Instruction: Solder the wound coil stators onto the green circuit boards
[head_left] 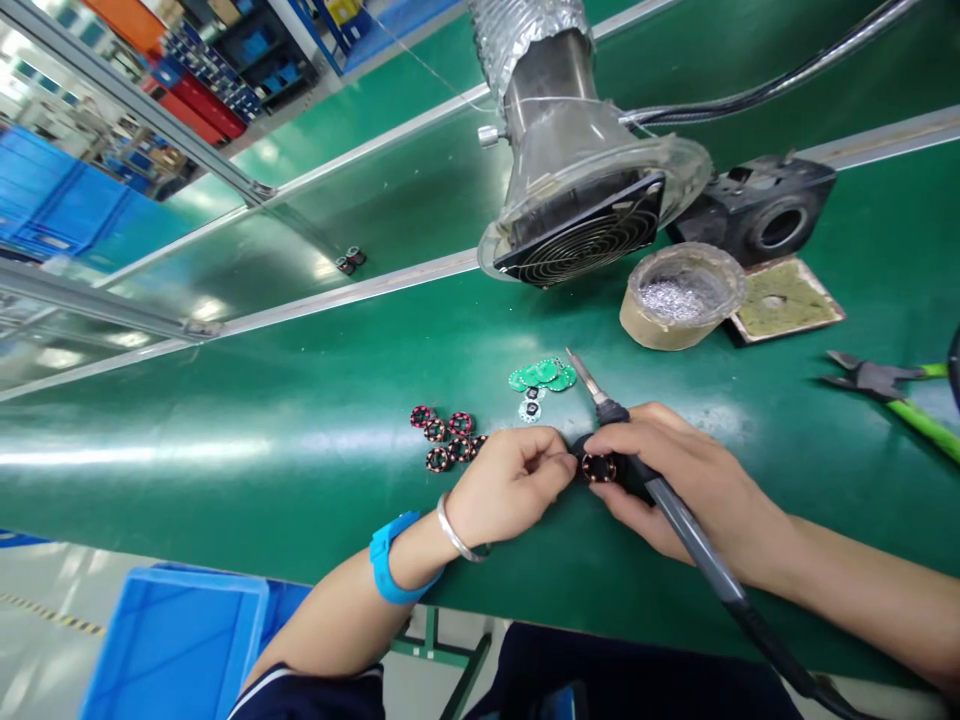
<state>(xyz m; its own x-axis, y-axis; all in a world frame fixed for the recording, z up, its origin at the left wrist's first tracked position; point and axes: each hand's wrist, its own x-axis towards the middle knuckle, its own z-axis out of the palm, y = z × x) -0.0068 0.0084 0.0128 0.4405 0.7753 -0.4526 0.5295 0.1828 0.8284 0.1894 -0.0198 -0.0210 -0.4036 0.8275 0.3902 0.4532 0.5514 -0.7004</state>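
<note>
My right hand is closed round a soldering iron, its bare metal tip pointing up and away over the bench. The thumb and fingers of the same hand also hold a small black ring-shaped coil with copper windings. At the coil's left side my left hand is closed in a pinch; what lies between its fingertips is too small to make out. Several similar ring coils are grouped left of my left hand. Beyond both hands lies a little pile of round green circuit boards.
A fume extractor hood hangs over the back. To its right stand a tub of metal shavings, a soldering iron stand and a sponge tray. Green-handled cutters lie far right. Blue crates stand below left.
</note>
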